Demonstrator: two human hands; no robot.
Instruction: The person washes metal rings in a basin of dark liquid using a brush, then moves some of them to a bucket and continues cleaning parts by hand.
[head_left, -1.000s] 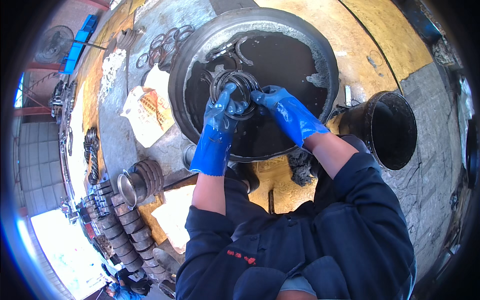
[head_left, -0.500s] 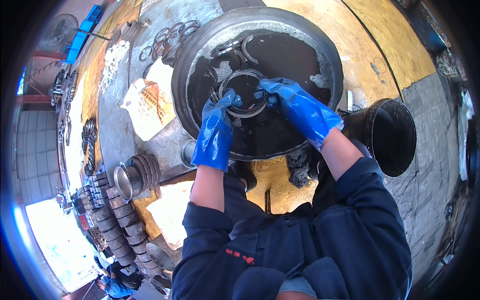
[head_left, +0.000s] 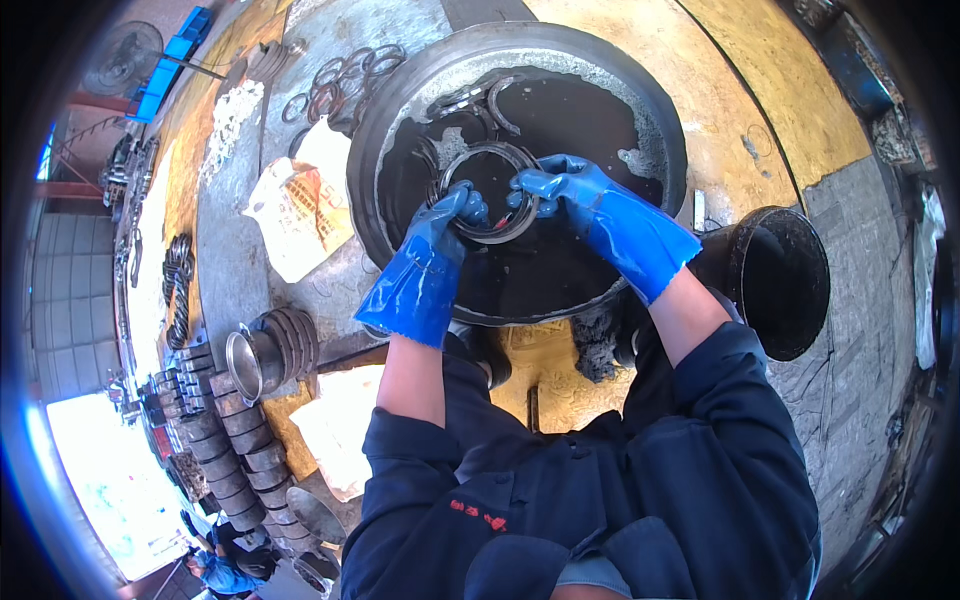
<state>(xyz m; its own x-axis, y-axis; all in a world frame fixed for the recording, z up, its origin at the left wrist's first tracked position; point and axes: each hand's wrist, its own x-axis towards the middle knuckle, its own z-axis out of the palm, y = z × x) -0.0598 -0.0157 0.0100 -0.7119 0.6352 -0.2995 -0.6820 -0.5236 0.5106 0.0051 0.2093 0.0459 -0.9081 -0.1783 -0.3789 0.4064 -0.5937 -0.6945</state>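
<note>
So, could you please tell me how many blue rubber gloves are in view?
2: the left glove grips the metal ring's left side over the black oily basin; the right glove grips its right side. None seems hidden.

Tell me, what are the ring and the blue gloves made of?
The ring looks like metal: thin, grey, dull and oily, keeping a stiff round shape. The gloves on the left hand and right hand look like rubber or coated plastic: smooth, shiny blue, with wet highlights and soft creases.
</note>
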